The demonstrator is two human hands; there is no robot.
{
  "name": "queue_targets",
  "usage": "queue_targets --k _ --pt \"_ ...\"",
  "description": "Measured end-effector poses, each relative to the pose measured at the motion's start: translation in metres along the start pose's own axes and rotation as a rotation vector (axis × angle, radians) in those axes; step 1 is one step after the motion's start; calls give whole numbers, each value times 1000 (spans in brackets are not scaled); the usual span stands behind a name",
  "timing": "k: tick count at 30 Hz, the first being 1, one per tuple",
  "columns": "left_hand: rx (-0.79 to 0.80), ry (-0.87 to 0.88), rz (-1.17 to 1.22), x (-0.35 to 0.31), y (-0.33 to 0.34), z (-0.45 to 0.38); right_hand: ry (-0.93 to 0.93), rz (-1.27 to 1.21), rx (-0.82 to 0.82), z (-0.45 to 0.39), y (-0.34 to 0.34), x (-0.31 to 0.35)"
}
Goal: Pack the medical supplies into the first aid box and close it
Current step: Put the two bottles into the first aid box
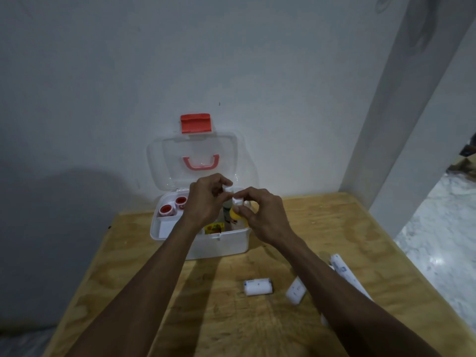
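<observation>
Over the open first aid box (219, 243), the right hand (262, 215) pinched a small yellow bottle's (235, 215) white cap; left hand (206, 199) pinched something white. Light, rigid, likely slippery; best gripped around its body.

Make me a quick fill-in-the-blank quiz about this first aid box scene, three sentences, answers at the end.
1. The first aid box has its lid ____.
2. The latch at the top of the lid is ____ in colour.
3. The bandage roll lies on the ____, outside the box, while both hands work over the box.

Answers: open; red; table
</observation>
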State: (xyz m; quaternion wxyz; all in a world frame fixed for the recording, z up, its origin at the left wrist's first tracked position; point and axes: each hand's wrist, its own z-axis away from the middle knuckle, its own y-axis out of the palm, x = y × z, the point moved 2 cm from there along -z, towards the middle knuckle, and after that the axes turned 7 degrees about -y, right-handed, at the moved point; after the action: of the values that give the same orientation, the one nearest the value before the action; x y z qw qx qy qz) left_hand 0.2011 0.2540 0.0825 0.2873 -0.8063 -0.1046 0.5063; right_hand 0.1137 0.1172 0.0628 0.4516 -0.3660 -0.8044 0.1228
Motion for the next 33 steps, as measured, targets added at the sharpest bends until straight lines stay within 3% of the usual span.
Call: queue_targets --k 6,17,26,33 --pt "32 37 -82 -3 -2 4 -65 22 15 -2 -5 5" --pt "54 57 -243 -5 -9 13 -11 128 151 -1 -21 8" --pt "-199 143 -60 -36 -22 44 107 152 22 33 -87 11" --pt "-141 162 18 -52 -1 102 302 255 -91 101 -110 13"
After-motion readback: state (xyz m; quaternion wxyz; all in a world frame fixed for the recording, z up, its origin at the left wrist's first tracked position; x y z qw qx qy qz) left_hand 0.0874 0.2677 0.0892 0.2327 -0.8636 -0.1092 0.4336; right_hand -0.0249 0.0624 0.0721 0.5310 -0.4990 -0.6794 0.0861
